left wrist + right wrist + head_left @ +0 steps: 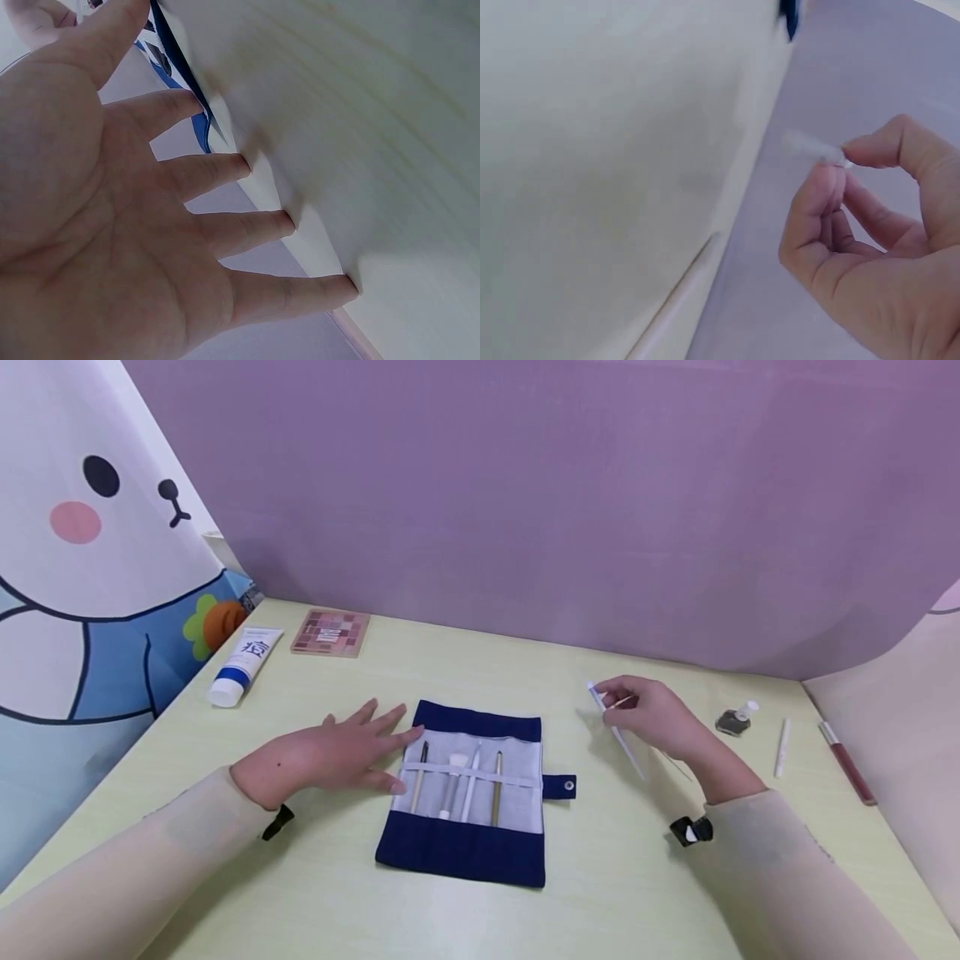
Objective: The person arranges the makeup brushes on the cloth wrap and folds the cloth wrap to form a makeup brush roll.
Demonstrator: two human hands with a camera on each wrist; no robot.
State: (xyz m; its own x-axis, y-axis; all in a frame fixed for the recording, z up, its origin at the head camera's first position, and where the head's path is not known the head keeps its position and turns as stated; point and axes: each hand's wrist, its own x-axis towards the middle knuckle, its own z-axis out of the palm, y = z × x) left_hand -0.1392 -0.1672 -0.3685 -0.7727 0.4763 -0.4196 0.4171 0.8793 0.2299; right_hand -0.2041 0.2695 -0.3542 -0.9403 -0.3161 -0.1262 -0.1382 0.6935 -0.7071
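A navy brush roll (465, 850) lies unfolded on the table, its snap tab (558, 787) pointing right. Under its elastic band sit a dark-tipped thin stick (420, 777), a white-headed brush (452, 785), a white stick (471, 785) and a gold-brown stick (497, 789). My left hand (330, 756) is spread flat, fingertips touching the table and the roll's left edge. To the right of the roll, my right hand (648, 714) pinches a slim white stick (622, 743) between thumb and fingers. Another thin stick (675, 300) lies below that hand, partly hidden in the head view.
At the back left are a white tube (243, 664) with a blue band and a makeup palette (330, 633). Off to the right stand a small dark bottle (735, 720) with a white cap, a white pen (782, 747) and a lip gloss tube (847, 764). A purple curtain (525, 510) hangs behind the table.
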